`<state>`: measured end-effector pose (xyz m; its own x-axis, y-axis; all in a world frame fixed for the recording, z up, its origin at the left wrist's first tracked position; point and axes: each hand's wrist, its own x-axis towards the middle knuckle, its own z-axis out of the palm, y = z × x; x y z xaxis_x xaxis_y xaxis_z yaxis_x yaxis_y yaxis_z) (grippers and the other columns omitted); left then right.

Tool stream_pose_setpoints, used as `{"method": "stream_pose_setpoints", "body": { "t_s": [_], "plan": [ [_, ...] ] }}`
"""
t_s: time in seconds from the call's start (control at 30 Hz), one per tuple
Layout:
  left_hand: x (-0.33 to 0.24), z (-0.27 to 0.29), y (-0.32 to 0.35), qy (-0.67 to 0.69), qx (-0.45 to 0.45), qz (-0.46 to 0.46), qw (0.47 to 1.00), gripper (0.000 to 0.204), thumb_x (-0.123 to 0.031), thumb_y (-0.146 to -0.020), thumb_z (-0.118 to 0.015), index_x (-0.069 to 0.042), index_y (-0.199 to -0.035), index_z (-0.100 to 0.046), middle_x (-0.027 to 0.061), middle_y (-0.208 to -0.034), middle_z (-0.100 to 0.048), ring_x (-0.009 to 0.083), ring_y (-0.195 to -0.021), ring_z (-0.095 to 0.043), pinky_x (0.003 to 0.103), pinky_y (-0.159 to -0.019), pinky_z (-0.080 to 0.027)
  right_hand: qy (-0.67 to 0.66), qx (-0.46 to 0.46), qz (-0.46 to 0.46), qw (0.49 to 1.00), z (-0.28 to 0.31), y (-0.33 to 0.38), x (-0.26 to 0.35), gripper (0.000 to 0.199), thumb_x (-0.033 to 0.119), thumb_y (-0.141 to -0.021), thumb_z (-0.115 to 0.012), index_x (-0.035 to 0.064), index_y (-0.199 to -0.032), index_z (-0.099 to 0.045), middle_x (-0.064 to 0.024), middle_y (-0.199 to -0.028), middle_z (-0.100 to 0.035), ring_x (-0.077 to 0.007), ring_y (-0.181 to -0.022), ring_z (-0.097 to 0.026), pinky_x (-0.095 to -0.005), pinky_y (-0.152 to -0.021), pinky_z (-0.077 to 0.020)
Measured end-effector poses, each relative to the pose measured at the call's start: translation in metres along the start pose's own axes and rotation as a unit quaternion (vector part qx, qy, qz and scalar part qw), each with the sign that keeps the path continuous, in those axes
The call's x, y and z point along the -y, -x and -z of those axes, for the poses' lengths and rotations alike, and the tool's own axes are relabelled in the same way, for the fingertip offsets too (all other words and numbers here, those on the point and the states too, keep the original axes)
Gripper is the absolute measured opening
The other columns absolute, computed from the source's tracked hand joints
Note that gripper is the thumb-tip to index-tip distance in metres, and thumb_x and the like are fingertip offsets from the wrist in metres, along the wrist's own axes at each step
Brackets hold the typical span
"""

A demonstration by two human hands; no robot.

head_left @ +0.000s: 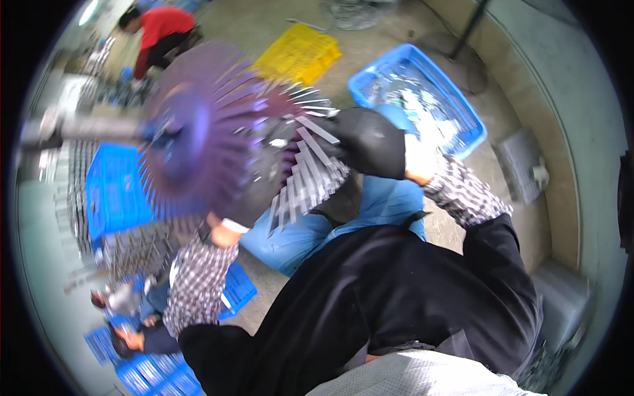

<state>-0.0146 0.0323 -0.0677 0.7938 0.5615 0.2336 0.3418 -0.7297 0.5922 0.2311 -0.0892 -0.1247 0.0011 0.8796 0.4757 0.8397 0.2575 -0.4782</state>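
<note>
A large purple slotted wheel (191, 125) on a horizontal shaft stands in front of me, smeared by motion. Flat metal strips (307, 178) fan out from its right side, several of them overlapping. Both my hands wear black gloves. My left hand (254, 195) is against the wheel's near edge, left of the strips; blur hides its fingers. At the strips' far right end is my right hand (371, 142), its fingers curled toward their tips. What it grips is hidden behind the glove.
A blue basket (472, 122) of shiny metal pieces is at the right, a yellow crate (300, 53) beyond the wheel. Another blue crate (119, 188) stands left. A person in red (165, 30) bends at the far left; another person (125, 300) is at lower left. A pole stand (456, 63) stands near the wall.
</note>
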Motion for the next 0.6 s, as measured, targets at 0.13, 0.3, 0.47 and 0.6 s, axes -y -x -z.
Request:
{"method": "stream_pose_setpoints", "body": {
  "t_s": [0.13, 0.3, 0.47, 0.6],
  "plan": [
    [0.001, 0.01, -0.011, -0.026, 0.044, -0.075, 0.996, 0.048, 0.003, -0.098, -0.055, 0.001, -0.145, -0.064, 0.0169, -0.145, -0.064, 0.0349, -0.125, -0.065, 0.043, -0.114, -0.048, -0.058, -0.034, 0.093, 0.993, -0.017, -0.004, -0.002, 0.056, 0.029, -0.1, -0.072, 0.0083, -0.15, -0.057, -0.0139, -0.09, -0.065, -0.0367, -0.079, -0.063, -0.0467, -0.078, -0.0522],
    [-0.001, 0.021, -0.006, -0.151, 0.073, -0.123, 0.978, 0.05, 0.003, -0.099, -0.053, 0.001, -0.148, -0.063, 0.0165, -0.147, -0.062, 0.0336, -0.13, -0.062, 0.043, -0.115, -0.046, -0.302, 0.038, 0.051, 0.951, -0.007, 0.012, -0.029, 0.043, 0.038, -0.109, -0.068, 0.0106, -0.142, -0.069, -0.0116, -0.113, -0.078, -0.0243, -0.082, -0.071, -0.0378, -0.073, -0.0563],
    [0.013, 0.017, 0.016, -0.163, 0.071, -0.098, 0.979, 0.052, 0.004, -0.097, -0.054, 0.001, -0.149, -0.063, 0.0171, -0.147, -0.06, 0.0337, -0.132, -0.059, 0.044, -0.116, -0.045, -0.161, -0.057, -0.271, 0.947, -0.049, 0.085, -0.197, 0.045, 0.036, -0.107, -0.071, 0.0156, -0.148, -0.069, -0.0092, -0.118, -0.081, -0.0142, -0.083, -0.07, -0.0301, -0.076, -0.057],
    [0.006, 0.024, 0.006, -0.214, 0.082, -0.107, 0.967, 0.055, 0.005, -0.095, -0.055, 0.001, -0.149, -0.063, 0.0173, -0.147, -0.06, 0.0344, -0.132, -0.059, 0.044, -0.117, -0.044, 0.182, 0.002, -0.333, 0.925, -0.098, 0.141, -0.339, 0.068, 0.04, -0.095, -0.078, 0.0129, -0.155, -0.06, -0.0112, -0.127, -0.077, -0.0304, -0.104, -0.073, -0.0397, -0.09, -0.0562]
  ]
}}
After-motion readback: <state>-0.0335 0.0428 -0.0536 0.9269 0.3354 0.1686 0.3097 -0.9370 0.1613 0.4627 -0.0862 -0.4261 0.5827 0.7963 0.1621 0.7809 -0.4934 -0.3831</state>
